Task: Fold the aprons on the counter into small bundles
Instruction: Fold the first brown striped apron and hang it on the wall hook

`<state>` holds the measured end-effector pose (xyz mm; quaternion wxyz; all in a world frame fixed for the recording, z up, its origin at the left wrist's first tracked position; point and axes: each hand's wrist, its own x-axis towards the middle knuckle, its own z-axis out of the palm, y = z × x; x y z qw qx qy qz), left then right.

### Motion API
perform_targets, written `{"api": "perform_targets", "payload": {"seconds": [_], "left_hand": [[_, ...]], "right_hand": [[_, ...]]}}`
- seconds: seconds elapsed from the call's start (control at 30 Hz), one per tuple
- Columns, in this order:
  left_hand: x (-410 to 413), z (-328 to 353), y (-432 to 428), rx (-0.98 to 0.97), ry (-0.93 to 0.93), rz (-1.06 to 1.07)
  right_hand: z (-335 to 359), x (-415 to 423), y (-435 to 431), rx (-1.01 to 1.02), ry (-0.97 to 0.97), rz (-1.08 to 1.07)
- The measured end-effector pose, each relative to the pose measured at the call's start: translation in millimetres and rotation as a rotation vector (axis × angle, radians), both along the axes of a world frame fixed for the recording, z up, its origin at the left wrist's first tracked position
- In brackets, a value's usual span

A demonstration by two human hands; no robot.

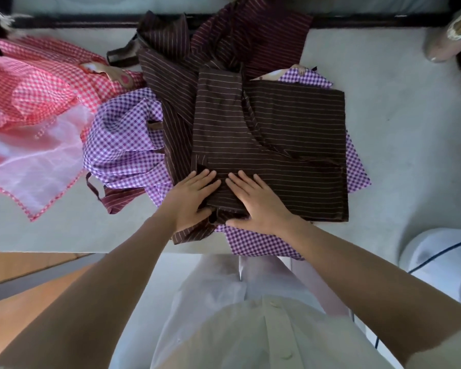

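Aprons (123,134) are lying heaped across your pale counter (399,134); your left hand (192,199) and right hand (256,205) are pressing flat-fingered on the brown striped apron (282,134).

Open rightward over bare counter (399,145), up to a pinkish jar (437,46) at the far corner and a white rounded object (442,262) at near right. Blocked at middle and left by heaped brown striped apron (272,145), purple checked apron (123,134) and red checked apron (30,83).
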<state>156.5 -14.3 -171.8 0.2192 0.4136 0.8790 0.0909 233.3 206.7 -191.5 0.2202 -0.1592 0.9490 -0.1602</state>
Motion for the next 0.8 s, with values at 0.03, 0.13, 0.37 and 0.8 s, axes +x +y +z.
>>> {"api": "perform_targets", "payload": {"seconds": [0.03,0.13,0.37,0.8], "left_hand": [[-1,2,2,0.043,-0.001,0.029],[-6,10,7,0.111,-0.029,0.117],[-14,20,-7,-0.055,-0.325,0.147],[-44,23,19,0.238,0.019,-0.022]], "right_hand": [[0,-2,-1,0.011,0.013,-0.010],[3,-5,-1,0.000,0.077,-0.022],[18,-17,15,-0.354,-0.315,-0.176],[58,-31,41,-0.689,-0.577,-0.558]]}}
